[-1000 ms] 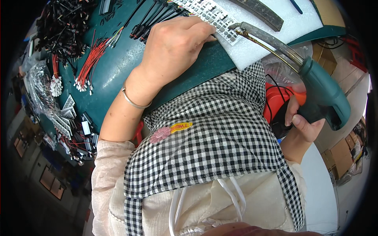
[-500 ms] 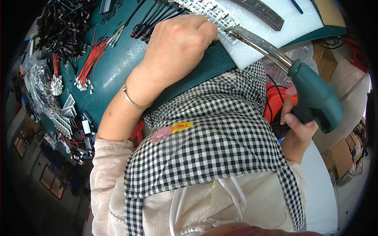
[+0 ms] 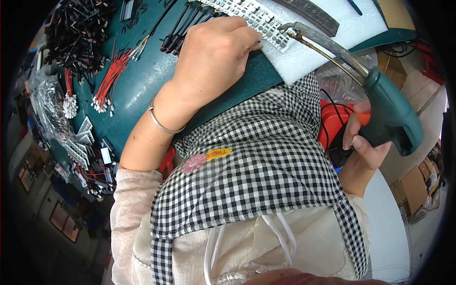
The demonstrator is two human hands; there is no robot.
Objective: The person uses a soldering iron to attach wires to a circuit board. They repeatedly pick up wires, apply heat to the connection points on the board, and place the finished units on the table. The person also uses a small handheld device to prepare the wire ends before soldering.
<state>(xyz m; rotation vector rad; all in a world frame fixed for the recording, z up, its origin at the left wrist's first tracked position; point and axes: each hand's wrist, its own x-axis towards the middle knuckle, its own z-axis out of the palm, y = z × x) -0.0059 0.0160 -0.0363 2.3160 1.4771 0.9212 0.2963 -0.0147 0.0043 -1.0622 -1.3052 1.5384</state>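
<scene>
My left hand (image 3: 216, 57) rests on the dark green bench mat (image 3: 142, 90), its fingertips pressing on the near end of a strip of small grey-and-white circuit modules (image 3: 256, 19). That strip lies on a white foam pad (image 3: 327, 38). My right hand (image 3: 363, 145) grips the orange-and-teal handle of a soldering gun (image 3: 389, 111). The gun's long metal tip (image 3: 292, 31) touches the end of the module strip just right of my left fingertips. A thin bracelet circles my left wrist.
Bundles of red wires (image 3: 111, 80) and black leads (image 3: 76, 28) lie at the mat's left. More module strips and parts (image 3: 83, 142) pile at the lower left edge. A red object with black cables (image 3: 332, 126) sits under the bench. Cardboard boxes (image 3: 413, 185) stand at right.
The soldering gun swung up and left, bringing its tip onto the end of the module strip. My left hand shifted slightly along the strip and stays pressed on it.
</scene>
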